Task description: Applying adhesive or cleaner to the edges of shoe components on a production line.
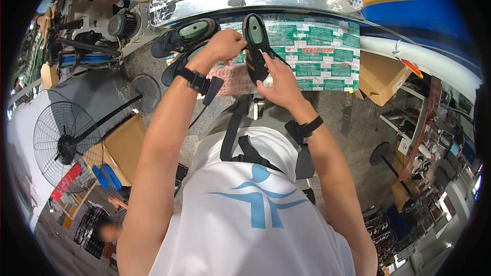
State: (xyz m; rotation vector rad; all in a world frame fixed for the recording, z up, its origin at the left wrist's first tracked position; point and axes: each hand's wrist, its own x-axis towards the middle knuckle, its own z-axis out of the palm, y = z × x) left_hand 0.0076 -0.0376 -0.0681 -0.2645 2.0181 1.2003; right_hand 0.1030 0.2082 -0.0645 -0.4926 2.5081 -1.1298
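Note:
A black sneaker (254, 33) with a pale green insole lies on the bench in front of me, its toe toward me. My left hand (223, 47) is closed in a pinch at the left side of its collar; what the fingertips hold is hidden. Over the shoe's front right side, my right hand (280, 79) is closed, its index finger reaching along the laces and its thumb near the toe. A thin white piece (261, 51) sticks out at its fingertips, too small to name. Two more dark sneakers (176, 41) with green insoles stand left, one partly behind my left forearm.
The bench top (327, 53) is covered in green, white and red printed tape. A metal rail (302, 0) runs behind it. On the left are a motor (123, 23) and a floor fan (65, 145). An open cardboard box (381, 79) is at the right; a person (108, 230) is lower left.

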